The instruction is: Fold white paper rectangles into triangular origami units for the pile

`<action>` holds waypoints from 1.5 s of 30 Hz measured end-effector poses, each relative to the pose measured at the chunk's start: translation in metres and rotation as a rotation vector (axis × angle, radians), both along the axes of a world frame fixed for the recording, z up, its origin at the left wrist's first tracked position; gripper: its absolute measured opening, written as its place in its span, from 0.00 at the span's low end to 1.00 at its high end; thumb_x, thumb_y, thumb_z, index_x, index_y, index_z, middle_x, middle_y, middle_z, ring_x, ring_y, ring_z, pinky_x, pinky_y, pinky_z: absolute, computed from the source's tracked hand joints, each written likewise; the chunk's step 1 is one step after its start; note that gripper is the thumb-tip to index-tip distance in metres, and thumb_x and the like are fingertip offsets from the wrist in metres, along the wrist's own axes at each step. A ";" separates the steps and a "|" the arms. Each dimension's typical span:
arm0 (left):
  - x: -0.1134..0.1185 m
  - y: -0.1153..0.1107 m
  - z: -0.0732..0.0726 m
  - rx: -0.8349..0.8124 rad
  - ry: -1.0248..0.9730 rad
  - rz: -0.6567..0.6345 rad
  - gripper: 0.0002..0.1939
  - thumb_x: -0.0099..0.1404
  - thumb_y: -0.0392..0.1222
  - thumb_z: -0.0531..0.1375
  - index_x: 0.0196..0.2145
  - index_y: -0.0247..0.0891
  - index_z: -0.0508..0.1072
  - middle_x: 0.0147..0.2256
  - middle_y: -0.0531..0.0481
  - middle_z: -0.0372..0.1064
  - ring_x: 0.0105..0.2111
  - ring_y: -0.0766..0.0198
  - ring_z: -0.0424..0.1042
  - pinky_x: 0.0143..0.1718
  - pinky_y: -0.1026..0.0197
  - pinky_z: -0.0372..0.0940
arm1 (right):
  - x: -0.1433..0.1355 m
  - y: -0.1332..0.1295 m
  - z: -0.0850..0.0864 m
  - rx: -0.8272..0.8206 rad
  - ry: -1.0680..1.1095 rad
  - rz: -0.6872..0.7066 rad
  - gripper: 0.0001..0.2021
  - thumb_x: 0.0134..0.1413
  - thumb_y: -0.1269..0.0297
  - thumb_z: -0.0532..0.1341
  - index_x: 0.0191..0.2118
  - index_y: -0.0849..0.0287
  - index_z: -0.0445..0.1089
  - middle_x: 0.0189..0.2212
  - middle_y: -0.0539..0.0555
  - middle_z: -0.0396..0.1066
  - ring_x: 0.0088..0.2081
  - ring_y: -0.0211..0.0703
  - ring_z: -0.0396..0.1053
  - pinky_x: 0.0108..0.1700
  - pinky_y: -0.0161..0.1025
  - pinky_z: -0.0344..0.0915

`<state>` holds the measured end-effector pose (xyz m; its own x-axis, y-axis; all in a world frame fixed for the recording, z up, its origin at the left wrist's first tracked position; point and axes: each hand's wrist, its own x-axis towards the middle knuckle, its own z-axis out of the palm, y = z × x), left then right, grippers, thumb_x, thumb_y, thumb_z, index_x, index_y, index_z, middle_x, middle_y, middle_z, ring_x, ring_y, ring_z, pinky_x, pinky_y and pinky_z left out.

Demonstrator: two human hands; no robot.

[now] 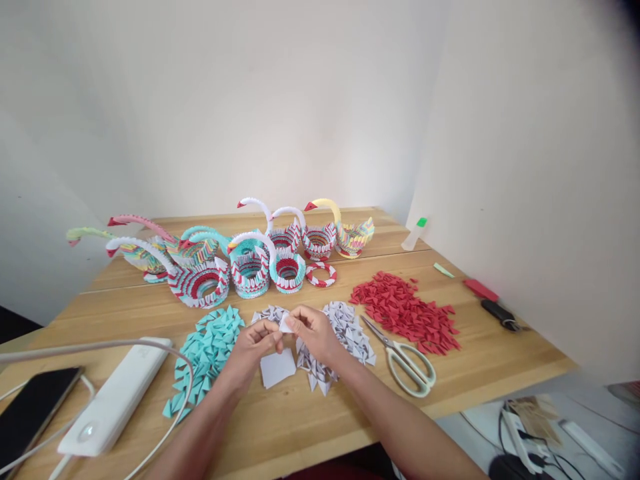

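Observation:
Between my two hands is a small piece of white paper (285, 324), pinched at its edges above the table. My left hand (257, 343) has its fingers closed on the paper's left side. From the right, my right hand (311, 328) grips the same paper with thumb and fingers. Just below them lies a stack of white paper rectangles (278, 368). Piles of folded white paper triangles (345, 327) sit behind and to the right of my hands. Left of them spreads a heap of turquoise folded triangles (207, 350).
Several paper swans (200, 283) stand at the back, near a red-and-white paper ring (321, 274). Red triangles (405, 310), scissors (407, 363) and a glue bottle (414, 237) lie to the right. A white power bank (117, 397), cables and a phone (35, 417) occupy the left.

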<state>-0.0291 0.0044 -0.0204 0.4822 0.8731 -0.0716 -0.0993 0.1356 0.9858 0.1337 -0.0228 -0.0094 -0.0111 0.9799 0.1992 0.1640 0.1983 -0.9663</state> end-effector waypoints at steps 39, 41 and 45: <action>0.000 0.000 0.001 0.230 0.198 0.093 0.12 0.57 0.47 0.62 0.22 0.36 0.72 0.22 0.51 0.69 0.24 0.64 0.65 0.29 0.65 0.59 | 0.007 0.002 0.001 0.032 0.063 -0.093 0.19 0.62 0.51 0.51 0.28 0.61 0.67 0.24 0.50 0.65 0.26 0.36 0.62 0.31 0.32 0.60; -0.001 0.001 0.002 0.229 0.166 0.167 0.12 0.57 0.46 0.62 0.22 0.36 0.72 0.22 0.52 0.68 0.25 0.65 0.65 0.30 0.65 0.60 | 0.008 0.003 0.002 0.033 0.076 -0.073 0.18 0.62 0.52 0.51 0.34 0.61 0.70 0.27 0.52 0.68 0.28 0.37 0.65 0.32 0.33 0.61; -0.002 0.003 0.001 0.262 0.143 0.213 0.11 0.56 0.46 0.63 0.22 0.36 0.74 0.22 0.52 0.69 0.25 0.64 0.65 0.30 0.64 0.60 | 0.003 0.001 -0.001 -0.011 0.067 0.069 0.13 0.56 0.56 0.60 0.41 0.60 0.71 0.29 0.50 0.71 0.31 0.39 0.69 0.35 0.34 0.64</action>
<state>-0.0306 0.0073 -0.0191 0.2889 0.9505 0.1141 0.0437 -0.1321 0.9903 0.1369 -0.0213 -0.0099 -0.0653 0.9795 0.1905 0.0857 0.1957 -0.9769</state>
